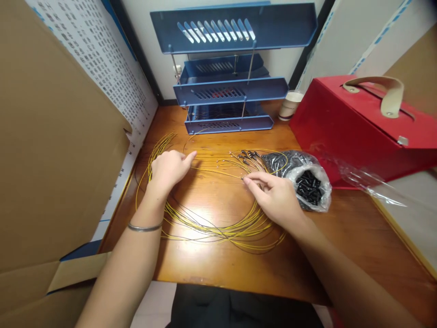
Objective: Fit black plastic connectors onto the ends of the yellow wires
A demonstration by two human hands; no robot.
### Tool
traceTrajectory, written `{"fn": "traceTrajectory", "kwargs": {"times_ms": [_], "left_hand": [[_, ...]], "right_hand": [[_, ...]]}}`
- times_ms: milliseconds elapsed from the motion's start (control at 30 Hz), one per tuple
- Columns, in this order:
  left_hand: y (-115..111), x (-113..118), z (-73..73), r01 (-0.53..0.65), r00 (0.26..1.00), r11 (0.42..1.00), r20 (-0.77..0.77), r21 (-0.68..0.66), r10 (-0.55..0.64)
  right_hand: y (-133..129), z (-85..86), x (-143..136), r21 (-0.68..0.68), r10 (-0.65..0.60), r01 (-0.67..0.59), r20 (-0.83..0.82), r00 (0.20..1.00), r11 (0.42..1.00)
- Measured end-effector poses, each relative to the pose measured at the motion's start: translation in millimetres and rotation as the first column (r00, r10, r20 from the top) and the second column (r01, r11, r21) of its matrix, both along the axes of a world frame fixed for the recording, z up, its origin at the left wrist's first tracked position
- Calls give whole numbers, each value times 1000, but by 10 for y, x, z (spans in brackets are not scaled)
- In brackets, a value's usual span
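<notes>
Yellow wires (218, 230), coiled on the desk (218, 269), ends fanned toward 12 o'clock. Left hand (170, 167) loosely curled on the coil at 10 o'clock, gripping nothing. Right hand (273, 193) pinches, seemingly, one wire end. Risk: tugging could tangle loops or upset the bag (307, 180) at 3 o'clock.

An office desk nook: stacked blue letter trays (232, 86), wooden desk (211, 259), paper cup (289, 105).

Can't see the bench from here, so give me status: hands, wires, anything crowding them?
Left hand resting on yellow wires, forefinger out. Right hand pinching a wire end by the capped tips. Bag of black caps touching right hand.
</notes>
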State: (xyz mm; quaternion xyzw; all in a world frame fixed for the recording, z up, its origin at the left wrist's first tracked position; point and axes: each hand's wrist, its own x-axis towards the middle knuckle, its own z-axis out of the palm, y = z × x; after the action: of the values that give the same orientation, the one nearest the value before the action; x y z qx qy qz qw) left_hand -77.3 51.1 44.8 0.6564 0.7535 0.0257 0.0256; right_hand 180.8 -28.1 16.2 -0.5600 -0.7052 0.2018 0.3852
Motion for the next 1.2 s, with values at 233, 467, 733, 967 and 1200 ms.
{"fn": "traceTrajectory", "kwargs": {"times_ms": [233, 467, 733, 967, 1200], "left_hand": [[438, 569, -184, 443, 724, 886, 528, 138, -444], [872, 702, -294, 486, 657, 874, 669, -24, -347], [833, 730, -267, 447, 686, 894, 632, 25, -360], [546, 664, -216, 434, 701, 892, 574, 128, -423], [-196, 680, -94, 553, 572, 798, 589, 239, -572]], "right_hand": [[-54, -11, -68, -10, 80, -79, 47, 996, 997], [-32, -19, -38, 2, 69, -70, 56, 996, 998], [-51, -50, -42, 3, 81, -82, 100, 992, 997], [-70, -65, -25, 67, 41, -50, 131, 991, 997], [-23, -30, 11, 63, -38, 37, 23, 999, 997]]}}
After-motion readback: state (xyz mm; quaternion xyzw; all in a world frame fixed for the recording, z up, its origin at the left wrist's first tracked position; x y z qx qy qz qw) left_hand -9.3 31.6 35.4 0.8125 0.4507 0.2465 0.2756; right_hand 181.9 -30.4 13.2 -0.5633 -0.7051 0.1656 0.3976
